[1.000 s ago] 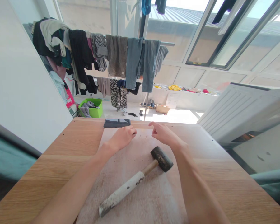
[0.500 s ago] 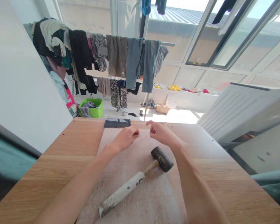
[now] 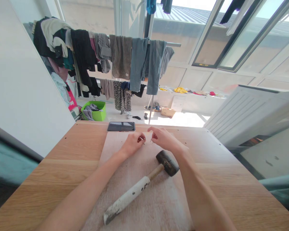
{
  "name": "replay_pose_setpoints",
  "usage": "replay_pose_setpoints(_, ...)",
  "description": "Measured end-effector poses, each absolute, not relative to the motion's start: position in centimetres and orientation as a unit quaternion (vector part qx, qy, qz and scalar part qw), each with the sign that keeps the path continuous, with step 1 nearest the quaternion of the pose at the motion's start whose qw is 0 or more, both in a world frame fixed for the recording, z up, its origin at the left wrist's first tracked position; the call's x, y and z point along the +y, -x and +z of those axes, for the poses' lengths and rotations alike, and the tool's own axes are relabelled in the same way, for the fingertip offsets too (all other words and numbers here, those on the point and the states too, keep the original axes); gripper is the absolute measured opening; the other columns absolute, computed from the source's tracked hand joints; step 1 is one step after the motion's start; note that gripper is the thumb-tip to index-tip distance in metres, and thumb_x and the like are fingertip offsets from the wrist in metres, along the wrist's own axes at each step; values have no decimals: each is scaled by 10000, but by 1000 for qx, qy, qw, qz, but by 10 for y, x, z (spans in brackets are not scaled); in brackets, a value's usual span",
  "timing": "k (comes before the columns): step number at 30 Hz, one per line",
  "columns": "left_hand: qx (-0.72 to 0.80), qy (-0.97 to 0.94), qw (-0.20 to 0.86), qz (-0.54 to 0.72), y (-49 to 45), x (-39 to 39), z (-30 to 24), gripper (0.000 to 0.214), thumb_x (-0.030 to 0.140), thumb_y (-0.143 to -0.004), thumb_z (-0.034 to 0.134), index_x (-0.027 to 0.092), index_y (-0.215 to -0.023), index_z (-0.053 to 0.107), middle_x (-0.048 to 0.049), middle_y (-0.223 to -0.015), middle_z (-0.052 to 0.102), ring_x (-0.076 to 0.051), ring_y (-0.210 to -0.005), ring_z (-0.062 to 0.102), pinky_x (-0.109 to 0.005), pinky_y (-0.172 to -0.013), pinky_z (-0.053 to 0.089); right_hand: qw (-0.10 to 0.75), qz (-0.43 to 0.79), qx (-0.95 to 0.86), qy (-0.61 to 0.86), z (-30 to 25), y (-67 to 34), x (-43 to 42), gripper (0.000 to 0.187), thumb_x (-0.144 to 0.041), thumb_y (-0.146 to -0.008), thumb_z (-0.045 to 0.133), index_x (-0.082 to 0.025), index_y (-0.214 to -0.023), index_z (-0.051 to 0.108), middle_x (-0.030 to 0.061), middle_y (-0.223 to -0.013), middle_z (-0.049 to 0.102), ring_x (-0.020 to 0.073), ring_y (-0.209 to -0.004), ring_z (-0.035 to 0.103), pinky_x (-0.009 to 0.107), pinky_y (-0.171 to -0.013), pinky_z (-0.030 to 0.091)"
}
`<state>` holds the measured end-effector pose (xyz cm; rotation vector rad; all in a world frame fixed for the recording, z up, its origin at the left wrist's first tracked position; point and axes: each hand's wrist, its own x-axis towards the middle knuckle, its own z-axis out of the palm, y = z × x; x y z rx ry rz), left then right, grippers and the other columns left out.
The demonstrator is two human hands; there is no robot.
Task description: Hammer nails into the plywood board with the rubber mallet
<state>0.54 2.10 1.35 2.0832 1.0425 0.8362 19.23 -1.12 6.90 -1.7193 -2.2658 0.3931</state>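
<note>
My left hand (image 3: 133,143) is closed in a pinch over the far part of a pale, worn board (image 3: 144,199). A tiny thin piece shows at its fingertips, too small to name. Just right of it, my right hand (image 3: 162,138) has its index finger bent forward and its thumb lowered beside a tiny thin sliver; the grip is partly hidden. A rubber mallet (image 3: 168,163) with a black head and a white-coated wooden handle lies diagonally on the board, between my forearms, untouched by either hand.
A phone (image 3: 121,126) lies at the wooden table's (image 3: 231,179) far edge. Beyond it are a green basket (image 3: 100,115) with clothes, and a drying rack hung with jeans (image 3: 137,64) and other laundry. A white cabinet-like panel (image 3: 245,109) stands on the right.
My right hand has moved left, its thumb reaching the thin sliver that lay between the hands. My left hand has shifted slightly right and nearer to me. The mallet stays put.
</note>
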Motion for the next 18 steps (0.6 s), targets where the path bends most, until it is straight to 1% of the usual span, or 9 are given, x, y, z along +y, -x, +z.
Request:
replay_pose_setpoints(4, 407, -787, 330, 328, -5, 19, 13, 41, 165, -842, 628, 186, -815, 651, -5, -794, 733, -157, -737, 685, -262, -750, 546, 138, 132, -781, 594, 65, -192, -9, 453, -55, -811, 574, -213, -1234, 613, 6, -814, 721, 173, -783, 635, 241, -676, 391)
replay_pose_setpoints(7, 402, -783, 338, 332, -5, 19, 12, 29, 175, -849, 622, 188, -845, 648, -9, -822, 743, -157, -747, 690, -259, -747, 547, 139, 126, -777, 601, 65, -191, -9, 428, -62, -821, 574, -213, -1219, 621, 7, -812, 728, 174, -788, 642, 240, -666, 389)
replay_pose_setpoints(9, 399, -782, 342, 335, -5, 20, 11, 73, 185, -857, 614, 193, -913, 661, -10, -844, 752, -159, -753, 697, -261, -757, 552, 136, 121, -775, 605, 66, -190, -9, 363, -67, -826, 572, -216, -1144, 663, 9, -798, 730, 172, -775, 642, 239, -650, 381)
replay_pose_setpoints(11, 395, -783, 343, 337, -5, 20, 10, 122, 189, -866, 603, 200, -962, 678, -13, -876, 763, -163, -780, 709, -265, -778, 558, 133, 113, -774, 609, 68, -188, -10, 265, -78, -828, 569, -214, -1003, 714, 21, -796, 730, 176, -768, 638, 242, -637, 370)
replay_pose_setpoints(12, 392, -784, 343, 338, -6, 20, 10, 134, 187, -868, 598, 203, -966, 688, -15, -896, 768, -167, -804, 715, -266, -794, 560, 131, 108, -774, 610, 69, -188, -10, 228, -83, -829, 565, -212, -924, 728, 29, -798, 730, 179, -768, 635, 245, -633, 364)
replay_pose_setpoints(14, 391, -783, 341, 343, -6, 20, 10, 133, 179, -862, 599, 203, -937, 706, -22, -927, 773, -175, -851, 720, -267, -820, 561, 131, 100, -775, 610, 70, -187, -11, 216, -91, -828, 554, -209, -806, 733, 40, -792, 726, 181, -759, 625, 251, -625, 353)
replay_pose_setpoints(16, 393, -776, 345, 351, -7, 20, 10, 131, 173, -850, 607, 196, -918, 716, -29, -932, 774, -179, -864, 721, -267, -828, 562, 133, 97, -775, 611, 71, -186, -12, 231, -83, -815, 544, -208, -770, 733, 43, -776, 720, 180, -742, 614, 253, -618, 347)
replay_pose_setpoints(18, 393, -768, 356, 359, -6, 22, 10, 128, 182, -845, 616, 184, -919, 720, -35, -911, 773, -179, -846, 720, -269, -820, 562, 141, 96, -775, 609, 70, -187, -12, 244, -67, -795, 536, -204, -787, 738, 46, -773, 717, 180, -735, 604, 255, -619, 346)
